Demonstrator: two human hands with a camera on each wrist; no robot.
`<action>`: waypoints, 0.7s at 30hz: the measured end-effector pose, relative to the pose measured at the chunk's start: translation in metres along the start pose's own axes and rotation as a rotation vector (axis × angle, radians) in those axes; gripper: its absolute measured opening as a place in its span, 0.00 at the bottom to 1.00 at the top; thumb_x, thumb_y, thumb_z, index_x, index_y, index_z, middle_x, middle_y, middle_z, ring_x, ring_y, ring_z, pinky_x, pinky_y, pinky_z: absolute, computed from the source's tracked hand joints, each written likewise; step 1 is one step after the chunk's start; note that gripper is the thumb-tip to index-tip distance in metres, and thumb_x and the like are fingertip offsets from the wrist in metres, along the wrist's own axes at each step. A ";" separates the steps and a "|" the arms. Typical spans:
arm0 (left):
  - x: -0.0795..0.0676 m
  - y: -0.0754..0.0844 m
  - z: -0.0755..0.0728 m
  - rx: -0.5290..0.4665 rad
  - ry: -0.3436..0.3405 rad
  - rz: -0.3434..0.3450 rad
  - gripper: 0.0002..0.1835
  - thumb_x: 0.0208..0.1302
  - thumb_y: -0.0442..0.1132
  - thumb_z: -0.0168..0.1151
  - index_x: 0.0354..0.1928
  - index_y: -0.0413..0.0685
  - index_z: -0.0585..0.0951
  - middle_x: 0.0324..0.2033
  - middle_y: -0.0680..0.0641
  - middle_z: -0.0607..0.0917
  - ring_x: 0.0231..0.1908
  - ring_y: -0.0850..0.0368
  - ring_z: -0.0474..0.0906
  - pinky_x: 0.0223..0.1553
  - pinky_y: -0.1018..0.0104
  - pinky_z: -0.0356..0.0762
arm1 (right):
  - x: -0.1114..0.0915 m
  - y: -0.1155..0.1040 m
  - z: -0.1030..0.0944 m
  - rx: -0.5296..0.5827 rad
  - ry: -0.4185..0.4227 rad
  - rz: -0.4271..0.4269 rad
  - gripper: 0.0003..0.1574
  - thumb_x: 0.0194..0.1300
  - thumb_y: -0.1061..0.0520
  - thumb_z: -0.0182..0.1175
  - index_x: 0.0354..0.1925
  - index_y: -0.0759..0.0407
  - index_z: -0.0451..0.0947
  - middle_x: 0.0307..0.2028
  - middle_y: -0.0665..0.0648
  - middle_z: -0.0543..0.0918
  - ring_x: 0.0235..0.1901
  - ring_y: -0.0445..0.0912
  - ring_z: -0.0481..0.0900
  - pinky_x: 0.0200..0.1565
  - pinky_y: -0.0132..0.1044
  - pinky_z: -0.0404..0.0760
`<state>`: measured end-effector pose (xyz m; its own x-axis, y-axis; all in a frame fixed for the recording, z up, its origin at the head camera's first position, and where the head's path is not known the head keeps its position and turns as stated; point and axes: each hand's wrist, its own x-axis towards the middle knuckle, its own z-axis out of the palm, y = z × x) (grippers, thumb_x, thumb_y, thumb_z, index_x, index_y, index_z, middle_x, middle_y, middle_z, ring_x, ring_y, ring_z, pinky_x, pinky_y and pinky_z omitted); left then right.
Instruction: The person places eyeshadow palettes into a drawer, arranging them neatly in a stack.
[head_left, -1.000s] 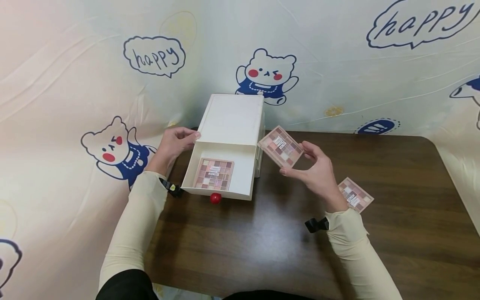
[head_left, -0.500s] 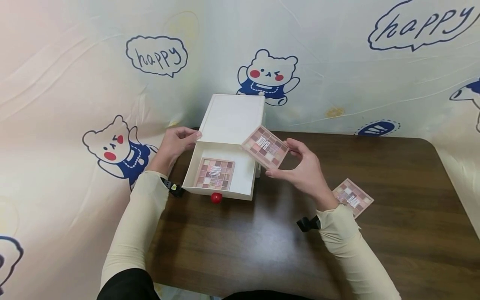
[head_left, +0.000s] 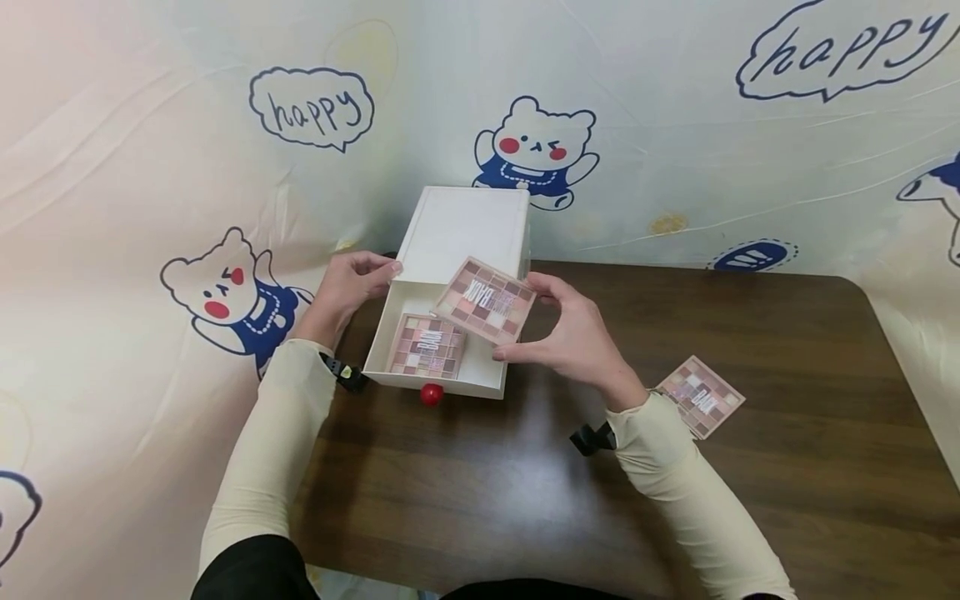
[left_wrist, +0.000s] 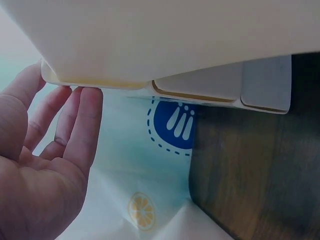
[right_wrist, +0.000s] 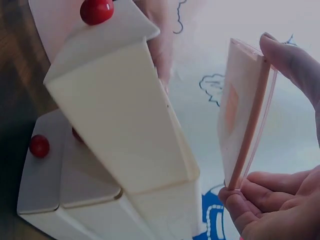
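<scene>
My right hand [head_left: 573,337] pinches a makeup palette [head_left: 486,302] by its edge, thumb in front and fingers behind. It hangs tilted above the pulled-out top drawer [head_left: 480,362] of a small white drawer cabinet [head_left: 465,229]. A second palette [head_left: 426,347] lies flat inside that drawer, partly covered by the held one. In the right wrist view the held palette [right_wrist: 245,117] is seen edge-on. My left hand [head_left: 352,287] touches the cabinet's left front edge; in the left wrist view its straight fingers [left_wrist: 90,120] rest on the rim.
A third palette [head_left: 701,397] lies on the brown table [head_left: 787,500], near my right sleeve. The open drawer has a red knob [head_left: 431,394] on its front. Lower drawers, closed, show another red knob [right_wrist: 39,146]. A printed curtain [head_left: 637,125] hangs behind.
My right hand has carried the palette leftward, from beside the cabinet to over the open drawer. My left hand stays at the cabinet's edge.
</scene>
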<state>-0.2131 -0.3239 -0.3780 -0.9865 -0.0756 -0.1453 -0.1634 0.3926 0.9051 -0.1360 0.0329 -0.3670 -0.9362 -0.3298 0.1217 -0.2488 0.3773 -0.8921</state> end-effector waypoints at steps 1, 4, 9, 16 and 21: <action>0.002 -0.003 0.000 -0.002 0.004 0.003 0.24 0.63 0.48 0.72 0.53 0.37 0.83 0.45 0.42 0.83 0.41 0.52 0.83 0.50 0.55 0.82 | 0.001 -0.002 0.002 -0.014 -0.009 -0.006 0.68 0.37 0.33 0.83 0.71 0.55 0.66 0.64 0.51 0.74 0.60 0.48 0.68 0.58 0.50 0.75; 0.004 -0.004 -0.001 -0.004 0.000 0.000 0.23 0.63 0.47 0.73 0.53 0.37 0.83 0.44 0.43 0.83 0.40 0.53 0.83 0.48 0.59 0.83 | 0.005 -0.006 0.007 -0.048 -0.039 -0.031 0.69 0.37 0.32 0.82 0.70 0.57 0.66 0.64 0.53 0.74 0.60 0.50 0.69 0.58 0.50 0.75; 0.005 -0.003 -0.001 -0.010 -0.005 -0.014 0.23 0.64 0.46 0.72 0.52 0.37 0.83 0.43 0.43 0.83 0.39 0.54 0.83 0.44 0.65 0.84 | 0.009 -0.014 0.013 -0.064 -0.098 -0.037 0.69 0.38 0.31 0.81 0.71 0.59 0.65 0.65 0.56 0.72 0.61 0.53 0.69 0.61 0.51 0.73; 0.008 -0.002 -0.001 -0.033 -0.016 0.009 0.20 0.66 0.40 0.69 0.53 0.32 0.82 0.39 0.45 0.84 0.36 0.57 0.83 0.45 0.60 0.84 | 0.015 -0.022 0.024 -0.087 -0.178 -0.044 0.65 0.40 0.35 0.82 0.70 0.59 0.66 0.62 0.54 0.73 0.58 0.50 0.69 0.59 0.50 0.74; 0.004 -0.003 -0.002 -0.018 -0.010 -0.012 0.22 0.65 0.45 0.71 0.53 0.36 0.82 0.42 0.44 0.83 0.39 0.55 0.84 0.44 0.66 0.84 | 0.021 -0.024 0.033 -0.087 -0.239 -0.066 0.61 0.41 0.33 0.81 0.67 0.57 0.69 0.58 0.51 0.75 0.57 0.47 0.69 0.60 0.51 0.74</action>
<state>-0.2166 -0.3277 -0.3805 -0.9845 -0.0707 -0.1603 -0.1752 0.3753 0.9102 -0.1415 -0.0122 -0.3573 -0.8348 -0.5470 0.0627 -0.3372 0.4179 -0.8436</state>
